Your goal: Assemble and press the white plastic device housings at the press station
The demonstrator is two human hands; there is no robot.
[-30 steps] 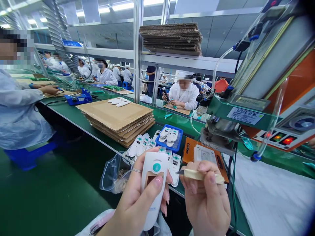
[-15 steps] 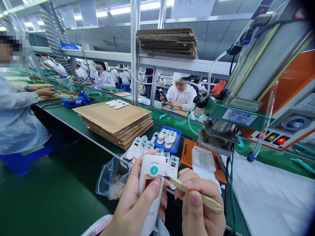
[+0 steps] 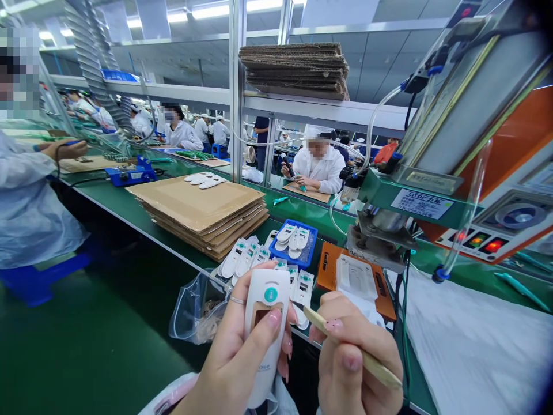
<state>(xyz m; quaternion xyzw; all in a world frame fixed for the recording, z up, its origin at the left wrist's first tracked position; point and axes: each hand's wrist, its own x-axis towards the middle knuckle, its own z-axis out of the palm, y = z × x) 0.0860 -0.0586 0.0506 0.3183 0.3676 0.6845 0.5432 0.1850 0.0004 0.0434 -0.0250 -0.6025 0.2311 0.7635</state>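
Observation:
My left hand [image 3: 239, 346] grips a white handheld plastic device [image 3: 265, 346] upright, with a teal round mark and a dark rectangular window on its face. My right hand [image 3: 356, 360] holds a wooden-handled craft knife [image 3: 314, 320] between fingers and thumb. The knife's small metal blade [image 3: 296, 303] sits right at the device's right edge, though I cannot tell whether they touch. Just behind the device lie several similar white devices [image 3: 242, 259] on the green bench.
A blue tray [image 3: 280, 253] of white parts and an orange board [image 3: 328, 276] with white sheets stand beyond my hands. A plastic bag [image 3: 192, 311] hangs at the bench edge. A pneumatic press [image 3: 380, 230] rises at right, and a stacked cardboard pile [image 3: 194, 202] lies at left. Co-workers sit along the line.
The knife has swung from nearly level to slanting down rightward, its blade moving left to the device's edge. My right hand has shifted slightly lower. The device has stayed nearly still.

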